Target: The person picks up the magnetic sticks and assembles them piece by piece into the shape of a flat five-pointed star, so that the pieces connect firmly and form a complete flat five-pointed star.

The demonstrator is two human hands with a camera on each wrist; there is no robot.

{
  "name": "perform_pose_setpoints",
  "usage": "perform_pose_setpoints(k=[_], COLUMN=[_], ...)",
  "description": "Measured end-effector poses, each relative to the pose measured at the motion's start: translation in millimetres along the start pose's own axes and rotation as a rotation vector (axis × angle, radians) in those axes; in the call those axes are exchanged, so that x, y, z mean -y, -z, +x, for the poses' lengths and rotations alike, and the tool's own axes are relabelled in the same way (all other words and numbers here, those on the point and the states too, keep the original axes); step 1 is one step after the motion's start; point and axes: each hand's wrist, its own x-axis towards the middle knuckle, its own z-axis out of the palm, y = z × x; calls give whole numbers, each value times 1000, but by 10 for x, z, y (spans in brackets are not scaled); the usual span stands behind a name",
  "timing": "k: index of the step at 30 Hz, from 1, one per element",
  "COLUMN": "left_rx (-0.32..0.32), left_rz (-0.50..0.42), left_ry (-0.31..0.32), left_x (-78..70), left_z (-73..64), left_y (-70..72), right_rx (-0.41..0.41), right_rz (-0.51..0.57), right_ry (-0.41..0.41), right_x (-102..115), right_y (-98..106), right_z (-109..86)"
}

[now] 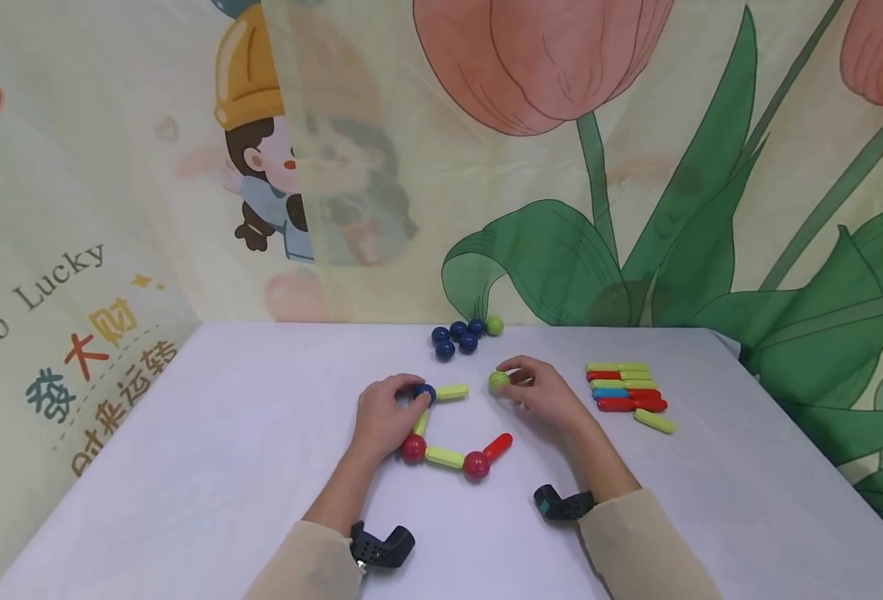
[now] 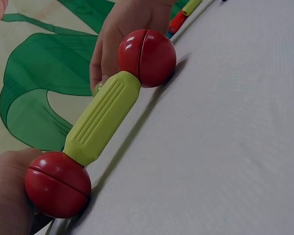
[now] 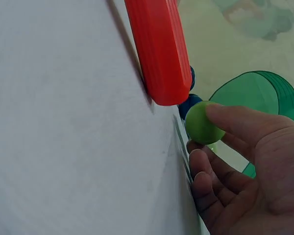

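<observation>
My left hand (image 1: 384,421) grips a blue ball (image 1: 426,392) at the far left corner of a joined chain of balls and rods. From that ball one yellow-green rod (image 1: 452,392) points right, and another (image 1: 421,422) runs down to a red ball (image 1: 413,449). A yellow-green rod (image 2: 104,119) links this to a second red ball (image 2: 147,58), from which a red rod (image 3: 159,54) slants up and right. My right hand (image 1: 539,392) pinches a green ball (image 3: 204,123) between thumb and fingers, a short way right of the free rod end.
Several blue balls (image 1: 445,350) and one green ball (image 1: 494,325) cluster at the table's back edge. Right of my right hand lie several rods in a stack (image 1: 625,385), with a loose yellow-green rod (image 1: 655,421) just in front. A printed cloth (image 1: 381,292) hangs behind the white table (image 1: 224,467).
</observation>
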Motion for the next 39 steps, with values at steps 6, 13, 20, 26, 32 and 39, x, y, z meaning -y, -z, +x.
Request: perform_pose_setpoints(k=[6, 13, 20, 26, 32, 39], left_rx=[10, 10, 8, 16, 9, 8], left_rz=[-8, -4, 0, 6, 22, 17], left_ry=[1, -26, -32, -25, -24, -18], left_x=[-9, -32, -33, -30, -14, -31], left_z=[-9, -21, -17, -32, -22, -26], left_y=[4, 14, 19, 32, 13, 20], right_rx=[12, 16, 34, 33, 32, 53], right_rz=[-57, -79, -78, -74, -80, -76], right_ry=[41, 50, 74, 65, 53, 60], right_x=[25, 73, 103, 105, 111, 115], right_y=[-46, -85, -112, -124, -107, -64], right_z=[-26, -47, -53, -64, -103, -173])
